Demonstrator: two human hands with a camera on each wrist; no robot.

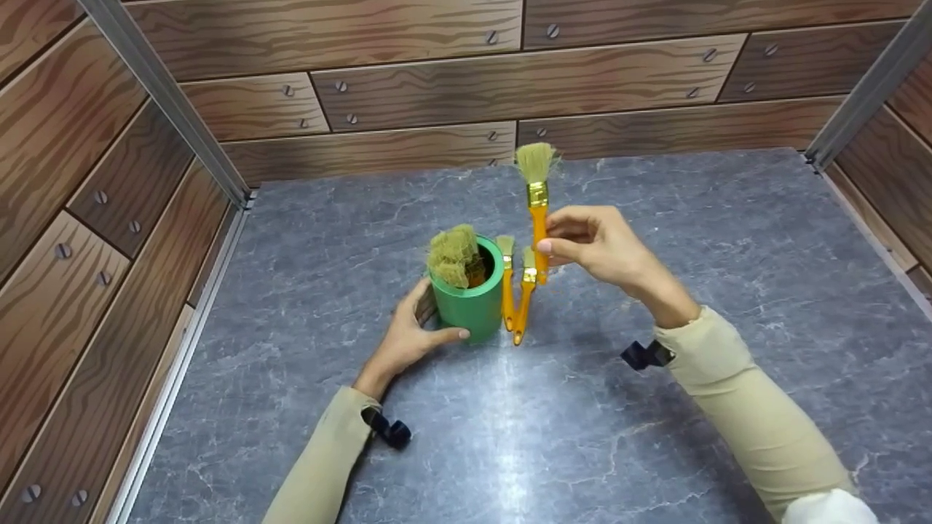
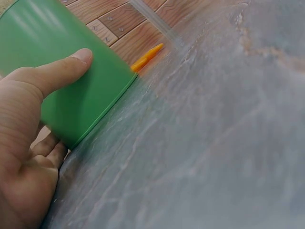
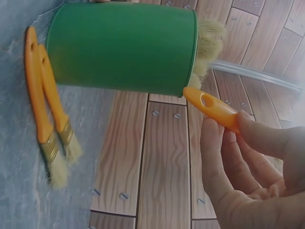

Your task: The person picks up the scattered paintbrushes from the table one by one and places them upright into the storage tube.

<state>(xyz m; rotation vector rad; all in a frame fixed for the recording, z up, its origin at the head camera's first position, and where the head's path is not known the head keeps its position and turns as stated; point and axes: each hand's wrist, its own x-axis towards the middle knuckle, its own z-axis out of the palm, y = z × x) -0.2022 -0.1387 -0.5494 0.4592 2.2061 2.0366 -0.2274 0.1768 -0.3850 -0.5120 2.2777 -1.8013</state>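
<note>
My left hand (image 1: 408, 331) grips a green cylindrical cup (image 1: 466, 313) around its side, thumb in front, as the left wrist view also shows. Several paintbrushes (image 1: 453, 255) stand in the cup, pale bristles up and bunched on its left side. To the right of the cup, my right hand (image 1: 608, 244) pinches a paintbrush (image 1: 539, 218) by its orange handle, bristles up. In the right wrist view the tip of that handle (image 3: 209, 107) is close to the cup's rim. Two more paintbrushes (image 3: 35, 95) lie on the table just right of the cup, their handle ends nearly together.
The grey marbled tabletop (image 1: 328, 240) is bounded by wood-patterned walls (image 1: 415, 94) at the back and sides. Metal corner posts (image 1: 167, 102) rise at the back corners. A black wrist mount (image 1: 389, 429) sits on each sleeve.
</note>
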